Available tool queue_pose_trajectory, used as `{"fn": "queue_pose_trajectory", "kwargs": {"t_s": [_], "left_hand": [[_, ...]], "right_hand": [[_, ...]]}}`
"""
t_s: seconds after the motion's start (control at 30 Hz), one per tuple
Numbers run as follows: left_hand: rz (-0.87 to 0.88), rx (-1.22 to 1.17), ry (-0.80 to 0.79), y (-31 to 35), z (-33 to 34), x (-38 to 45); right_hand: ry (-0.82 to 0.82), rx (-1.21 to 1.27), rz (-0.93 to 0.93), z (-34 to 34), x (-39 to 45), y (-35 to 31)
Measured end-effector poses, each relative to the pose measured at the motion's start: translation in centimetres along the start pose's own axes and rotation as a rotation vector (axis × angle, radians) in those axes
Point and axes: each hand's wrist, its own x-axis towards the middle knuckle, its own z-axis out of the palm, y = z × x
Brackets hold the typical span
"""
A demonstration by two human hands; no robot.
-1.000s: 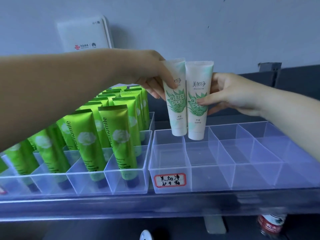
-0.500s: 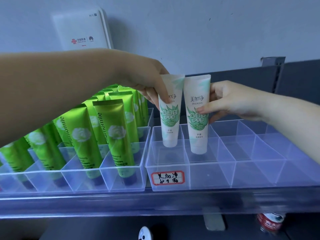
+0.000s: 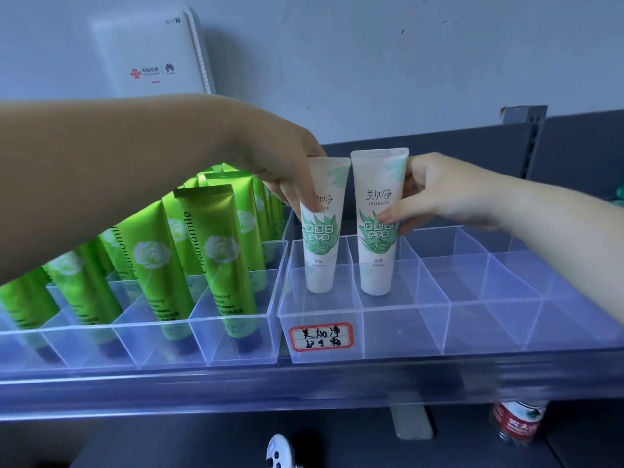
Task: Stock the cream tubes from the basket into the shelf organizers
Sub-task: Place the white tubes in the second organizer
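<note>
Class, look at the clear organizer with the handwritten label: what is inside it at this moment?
Two white aloe tubes stand cap-down in the labelled organizer: the left tube in its left hand, the right tube in its right hand. Other visible compartments hold nothing; the right end is covered by the forearm.

White router (image 3: 152, 52) — wall-mounted; red-labelled bottle (image 3: 516, 422) below.

**Two white tubes held in the clear organizer**

The left hand (image 3: 287, 170) pinches a white cream tube (image 3: 320, 231) and the right hand (image 3: 435, 194) pinches a second white tube (image 3: 376, 228) — both upright, cap down, side by side in neighbouring compartments of the right-hand clear organizer (image 3: 472, 319). A handwritten label (image 3: 320, 336) sits on its near wall. Just left, another organizer (image 3: 236, 339) is packed with green tubes (image 3: 219, 258). On the far wall hangs a white router box (image 3: 152, 52) — a bottle (image 3: 516, 423) stands below the shelf.
</note>
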Motion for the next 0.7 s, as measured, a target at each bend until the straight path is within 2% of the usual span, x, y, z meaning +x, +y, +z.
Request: {"fn": "queue_pose_trajectory", "kwargs": {"t_s": [0.23,0.7], "left_hand": [[0.020,0.125,0.036,-0.7,-0.5,0.0],[0.083,0.177,0.039,-1.0,-0.8,0.1]], "right_hand": [[-0.012,-0.015,-0.031,-0.1,-0.4,-0.3],[-0.005,-0.042,-0.046,-0.2,-0.4,-0.2]]}}
